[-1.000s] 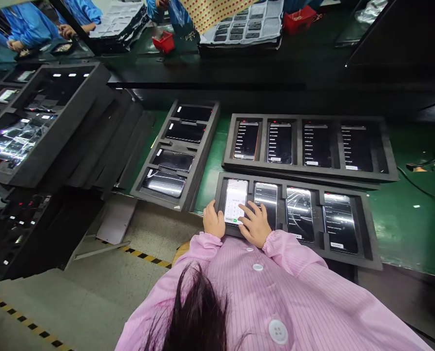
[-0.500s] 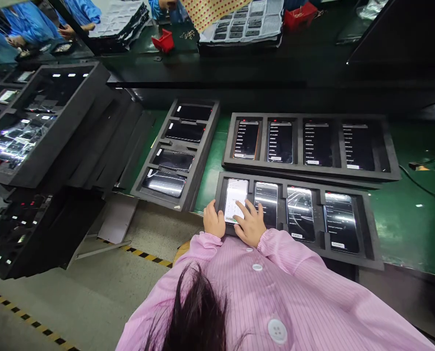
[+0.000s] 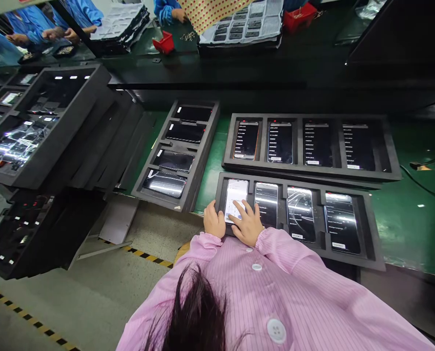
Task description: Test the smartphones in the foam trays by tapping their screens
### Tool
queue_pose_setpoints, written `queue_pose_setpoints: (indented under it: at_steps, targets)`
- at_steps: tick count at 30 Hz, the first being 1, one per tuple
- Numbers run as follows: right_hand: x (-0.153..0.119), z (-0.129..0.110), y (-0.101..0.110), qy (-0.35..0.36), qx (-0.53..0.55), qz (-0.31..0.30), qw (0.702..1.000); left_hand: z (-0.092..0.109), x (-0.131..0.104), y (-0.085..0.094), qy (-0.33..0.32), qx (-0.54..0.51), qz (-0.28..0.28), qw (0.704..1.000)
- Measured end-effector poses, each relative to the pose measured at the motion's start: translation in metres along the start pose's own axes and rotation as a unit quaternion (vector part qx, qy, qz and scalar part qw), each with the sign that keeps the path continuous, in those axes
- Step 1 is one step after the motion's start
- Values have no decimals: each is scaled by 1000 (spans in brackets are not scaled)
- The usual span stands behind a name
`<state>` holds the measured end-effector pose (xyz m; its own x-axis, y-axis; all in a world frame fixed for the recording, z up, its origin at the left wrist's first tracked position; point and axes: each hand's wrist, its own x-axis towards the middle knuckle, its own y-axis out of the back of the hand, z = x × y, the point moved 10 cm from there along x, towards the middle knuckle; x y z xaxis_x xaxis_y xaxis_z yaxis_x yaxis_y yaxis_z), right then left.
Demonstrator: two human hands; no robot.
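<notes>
A phone with a lit white screen (image 3: 237, 189) lies in the leftmost slot of the near black foam tray (image 3: 374, 239). Over its lower part my right hand (image 3: 249, 225) is open, fingers spread, with fingertips at the screen; actual contact is hard to make out. My left hand (image 3: 213, 220) grips the tray's left edge, its thumb on the inner side, close by the phone. In the same tray, to the right, sit three phones with dark screens, among them one with a bright reflection (image 3: 300, 212) and one showing a list (image 3: 342, 219).
Behind is another foam tray (image 3: 393, 165) of phones showing menus. To the left, an angled tray (image 3: 193, 187) holds more phones, beside tall stacked trays (image 3: 89, 112). Red bins (image 3: 164, 43) and co-workers in blue sleeves are across the bench. A cable (image 3: 422, 184) lies at right.
My right hand has shifted slightly left and its fingers have moved over the phone's screen. The lower part of the screen looks different. My left hand stays at the tray edge.
</notes>
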<state>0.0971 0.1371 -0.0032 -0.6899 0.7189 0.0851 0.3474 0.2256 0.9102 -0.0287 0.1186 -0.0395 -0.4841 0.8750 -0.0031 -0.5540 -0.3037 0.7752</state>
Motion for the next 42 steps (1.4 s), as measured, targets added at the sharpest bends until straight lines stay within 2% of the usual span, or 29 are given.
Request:
queue_pose_setpoints:
  at_steps: [6,9,14,21,25,29,35,38,42]
  targets:
    - [-18,21,29,-40,24,112,993,0,0,-1,0,4,-5,1000]
    - [-27,31,35,-55,43,136,988,0,0,0,-2,3,-1,1000]
    - [-31,37,31,-68,68,114,989,-2,1,-2,0,6,-5,1000]
    - [-18,26,19,-34,83,48,995,5,0,0,-40,8,4,999]
    - [-26,37,29,-52,77,69,993,14,-1,-2,-82,15,-43,996]
    - [-55,59,46,-82,70,131,985,18,-2,-5,-102,34,-95,990]
    - [-98,83,55,-129,44,192,972,26,-2,-4,-126,73,-100,984]
    - [-102,84,52,-139,37,183,973,28,-2,-5,-138,87,-94,982]
    - [-89,78,38,-137,40,111,984,25,-1,-6,-147,94,-83,981]
